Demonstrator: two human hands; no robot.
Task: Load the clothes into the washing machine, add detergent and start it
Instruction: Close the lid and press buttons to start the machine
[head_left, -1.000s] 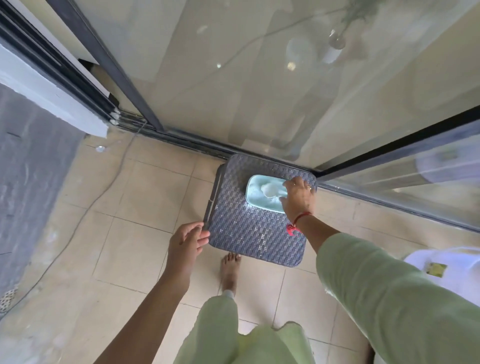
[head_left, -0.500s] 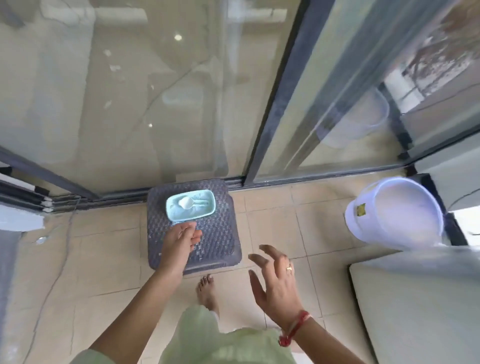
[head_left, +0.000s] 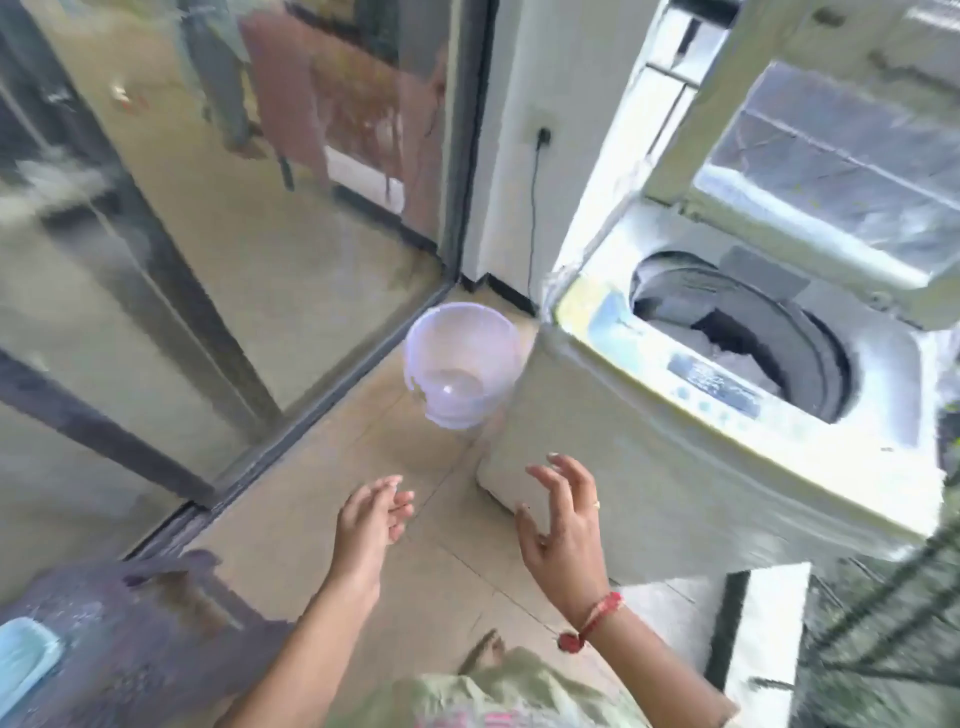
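A white top-loading washing machine (head_left: 649, 467) stands at the right with its lid (head_left: 841, 156) raised. Dark and grey clothes (head_left: 691, 306) lie inside its drum. The light blue detergent tub (head_left: 21, 660) sits on a grey woven stool (head_left: 156, 649) at the bottom left edge. My left hand (head_left: 371, 530) hangs over the floor tiles, fingers apart and holding nothing. My right hand (head_left: 563, 530) is spread in front of the machine's lower corner, also holding nothing.
A translucent plastic basket (head_left: 462, 364) stands on the floor between the glass sliding door (head_left: 234, 234) and the machine. A black cable (head_left: 535, 208) runs down the wall from a socket. My bare foot (head_left: 483, 657) shows below.
The view has swung right from the stool to the washing machine. My left hand has left the stool and tub; both hands now hover over the floor with nothing in them.
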